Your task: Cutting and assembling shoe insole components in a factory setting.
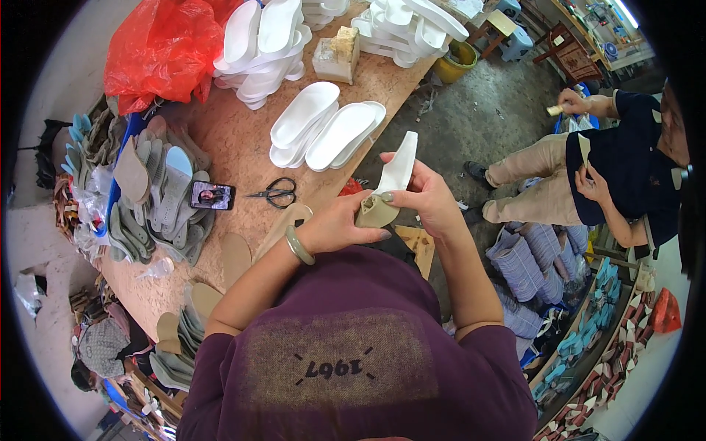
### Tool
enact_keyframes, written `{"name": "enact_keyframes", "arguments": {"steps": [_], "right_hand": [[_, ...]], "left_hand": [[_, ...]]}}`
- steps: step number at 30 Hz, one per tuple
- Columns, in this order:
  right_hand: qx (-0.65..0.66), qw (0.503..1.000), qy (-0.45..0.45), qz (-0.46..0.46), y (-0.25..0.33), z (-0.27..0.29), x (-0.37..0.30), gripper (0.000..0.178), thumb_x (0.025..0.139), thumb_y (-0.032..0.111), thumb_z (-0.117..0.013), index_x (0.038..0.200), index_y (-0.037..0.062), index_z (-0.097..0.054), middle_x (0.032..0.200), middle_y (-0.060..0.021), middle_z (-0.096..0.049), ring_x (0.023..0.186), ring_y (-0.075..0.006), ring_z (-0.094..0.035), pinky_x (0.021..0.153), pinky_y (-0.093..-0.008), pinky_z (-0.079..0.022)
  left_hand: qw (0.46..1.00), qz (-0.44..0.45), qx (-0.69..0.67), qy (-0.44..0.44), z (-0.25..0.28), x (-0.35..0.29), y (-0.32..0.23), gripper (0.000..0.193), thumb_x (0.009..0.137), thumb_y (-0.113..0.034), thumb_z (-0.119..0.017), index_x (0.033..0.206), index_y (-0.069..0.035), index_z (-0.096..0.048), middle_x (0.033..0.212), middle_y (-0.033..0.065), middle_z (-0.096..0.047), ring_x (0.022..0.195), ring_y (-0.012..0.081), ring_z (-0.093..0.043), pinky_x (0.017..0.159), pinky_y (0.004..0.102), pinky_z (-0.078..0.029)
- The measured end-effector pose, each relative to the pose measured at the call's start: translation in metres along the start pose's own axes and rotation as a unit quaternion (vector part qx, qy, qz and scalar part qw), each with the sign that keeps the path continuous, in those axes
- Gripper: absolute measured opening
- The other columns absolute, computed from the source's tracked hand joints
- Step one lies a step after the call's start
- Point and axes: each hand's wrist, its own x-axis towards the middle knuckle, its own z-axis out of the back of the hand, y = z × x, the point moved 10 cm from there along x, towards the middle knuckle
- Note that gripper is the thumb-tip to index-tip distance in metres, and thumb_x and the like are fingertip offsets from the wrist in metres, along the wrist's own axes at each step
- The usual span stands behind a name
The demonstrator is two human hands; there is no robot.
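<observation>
Above the near edge of the table I hold a slipper sole (398,165), its white end pointing up and away. A beige-olive piece (376,212) is curled around its near end; whether the two are joined I cannot tell. My left hand (340,223), below a pale bangle, is closed on the beige piece from the left. My right hand (428,198) grips the sole from the right, thumb pressed where white meets beige. White soles (304,114) lie paired on the table just beyond. Black-handled scissors (279,193) rest left of my hands.
Left on the table are stacked grey insoles (176,195), a phone (212,195) and a red plastic bag (165,55). White sole stacks (261,44) flank a worn block (336,56) farther back. A co-worker (618,158) stands at right, near bundled striped pieces (526,261).
</observation>
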Motion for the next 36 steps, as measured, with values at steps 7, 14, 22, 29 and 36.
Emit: {"name": "enact_keyframes", "arguments": {"steps": [7, 14, 22, 29, 36], "right_hand": [[0.027, 0.999, -0.012, -0.038, -0.019, 0.005, 0.008, 0.043, 0.085, 0.008, -0.068, 0.126, 0.0029, -0.059, 0.099, -0.0011, -0.064, 0.088, -0.0094, -0.061, 0.081, -0.0244, -0.048], [0.027, 0.998, 0.039, -0.033, -0.015, -0.016, 0.009, 0.048, 0.084, 0.008, -0.069, 0.130, -0.0006, -0.055, 0.110, -0.0057, -0.066, 0.098, -0.0125, -0.062, 0.088, -0.0278, -0.049], [-0.004, 1.000, 0.028, -0.008, -0.020, -0.023, 0.015, 0.053, 0.081, 0.007, -0.070, 0.131, 0.0003, -0.054, 0.112, -0.0054, -0.066, 0.099, -0.0125, -0.062, 0.090, -0.0276, -0.047], [0.104, 0.994, -0.011, -0.022, -0.017, -0.018, 0.012, 0.048, 0.086, 0.004, -0.066, 0.131, -0.0016, -0.053, 0.109, -0.0082, -0.066, 0.094, -0.0134, -0.064, 0.083, -0.0285, -0.052], [-0.002, 1.000, 0.018, 0.016, -0.011, -0.019, 0.004, 0.044, 0.086, 0.001, -0.065, 0.128, -0.0036, -0.053, 0.099, -0.0094, -0.067, 0.089, -0.0140, -0.065, 0.080, -0.0286, -0.053]], "left_hand": [[0.995, 0.037, -0.085, 0.046, -0.005, -0.012, 0.008, 0.057, 0.078, -0.031, -0.077, 0.120, 0.001, -0.056, 0.103, 0.0112, -0.066, 0.095, 0.0199, -0.063, 0.086, 0.0313, -0.048], [0.984, 0.020, -0.172, 0.032, 0.005, -0.025, 0.017, 0.066, 0.079, -0.032, -0.078, 0.129, 0.000, -0.050, 0.110, 0.0078, -0.063, 0.103, 0.0157, -0.058, 0.091, 0.0293, -0.046], [0.951, 0.080, -0.296, 0.033, 0.003, -0.037, 0.033, 0.056, 0.091, -0.031, -0.067, 0.135, -0.003, -0.047, 0.115, 0.0030, -0.057, 0.100, 0.0109, -0.054, 0.089, 0.0251, -0.046], [0.966, 0.034, -0.250, 0.050, 0.009, -0.037, 0.021, 0.054, 0.093, -0.028, -0.065, 0.137, -0.003, -0.046, 0.115, 0.0022, -0.057, 0.102, 0.0094, -0.052, 0.090, 0.0250, -0.044], [0.971, -0.038, -0.233, 0.039, 0.015, -0.034, 0.015, 0.052, 0.093, -0.027, -0.065, 0.135, -0.003, -0.048, 0.109, 0.0014, -0.057, 0.098, 0.0091, -0.051, 0.087, 0.0242, -0.044]]}}
